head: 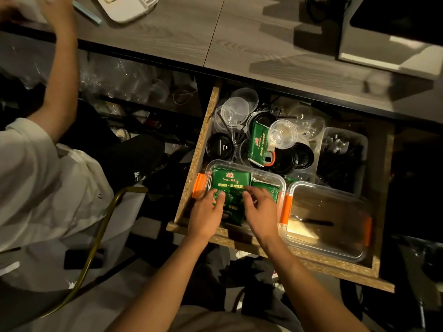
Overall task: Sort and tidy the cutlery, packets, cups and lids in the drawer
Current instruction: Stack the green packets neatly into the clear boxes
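The open wooden drawer (189, 188) holds two clear boxes with orange clips. The left box (268, 174) contains several green packets (231, 182). My left hand (207, 213) rests with fingers on a green packet in that box. My right hand (260, 209) hovers over the packets with fingers loosely curled, touching them. The right box (330, 250) holds one black utensil (316, 222). Behind lie clear cups (282, 134), clear lids (236, 111), black lids (219, 147) and another green packet (259, 144) standing tilted. A grey bin (359, 137) at the right holds dark cutlery.
A second person in a white shirt (31, 178) sits at the left, arm raised to the grey countertop (182, 37). A white appliance (393, 51) stands at the back right. A brass-coloured chair frame (105, 219) curves at the left.
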Demonstrator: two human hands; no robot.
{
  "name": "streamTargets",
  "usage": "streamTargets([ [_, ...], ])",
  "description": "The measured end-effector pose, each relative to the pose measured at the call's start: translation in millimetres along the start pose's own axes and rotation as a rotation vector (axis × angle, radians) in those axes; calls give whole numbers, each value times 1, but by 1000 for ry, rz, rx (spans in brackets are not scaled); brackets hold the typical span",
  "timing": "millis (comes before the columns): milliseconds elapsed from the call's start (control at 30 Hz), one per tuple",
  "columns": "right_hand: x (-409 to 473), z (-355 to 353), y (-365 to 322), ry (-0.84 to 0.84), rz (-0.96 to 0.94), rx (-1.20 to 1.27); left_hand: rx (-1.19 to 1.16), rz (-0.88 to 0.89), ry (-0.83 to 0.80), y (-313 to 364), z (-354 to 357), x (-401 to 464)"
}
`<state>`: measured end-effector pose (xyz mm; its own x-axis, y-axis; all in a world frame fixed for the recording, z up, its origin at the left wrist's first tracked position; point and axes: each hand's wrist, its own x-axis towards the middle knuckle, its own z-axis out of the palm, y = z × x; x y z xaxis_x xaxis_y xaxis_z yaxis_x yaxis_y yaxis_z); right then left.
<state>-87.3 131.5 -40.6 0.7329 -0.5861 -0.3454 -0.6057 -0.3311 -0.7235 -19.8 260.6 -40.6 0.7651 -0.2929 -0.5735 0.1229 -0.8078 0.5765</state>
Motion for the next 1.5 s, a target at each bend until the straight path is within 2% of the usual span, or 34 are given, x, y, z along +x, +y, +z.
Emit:
streamTargets([
  [67, -9, 4, -6, -88, 99, 120, 24, -31, -7, -2, 5, 0],
  [133, -12, 9, -8, -205, 164, 118, 46, -50, -16, 0, 8, 1],
  [367, -2, 9, -8, -367, 200, 80, 144, -82, -53, 8, 7, 11],
  [500, 14, -2, -20, -206, 114, 210, -23, 10, -9, 7, 7, 5],
  [633, 41, -2, -26, -366, 61, 142, -315, -79, -71, 6, 7, -1],
  [733, 54, 4, -24, -434, 45, 14, -266, -109, -121, 4, 9, 0],
  [867, 53, 8, -23, -376, 98, 31, -105, -56, -109, 4, 7, 2],
  [1067, 43, 7, -24, -268, 160, 197, -36, -128, -164, 7, 13, 10],
  [1133, 35, -4, -18, -130, 114, 259, -53, -116, -126, 5, 14, 9],
  [1233, 20, -21, -3, 91, 136, 317, -143, -53, 31, 6, 11, -3],
  [1300, 14, -21, 11, 79, 247, 364, -282, -22, 37, 9, 14, -9],
  [1367, 8, -20, 13, -23, 386, 414, -349, 27, -64, 15, 19, -10],
  [1433, 6, -18, 18, -85, 446, 427, -349, 36, -147, 21, 28, -9],
  [1500, 10, -19, 19, -105, 445, 438, -309, 34, -130, 27, 34, -6],
])
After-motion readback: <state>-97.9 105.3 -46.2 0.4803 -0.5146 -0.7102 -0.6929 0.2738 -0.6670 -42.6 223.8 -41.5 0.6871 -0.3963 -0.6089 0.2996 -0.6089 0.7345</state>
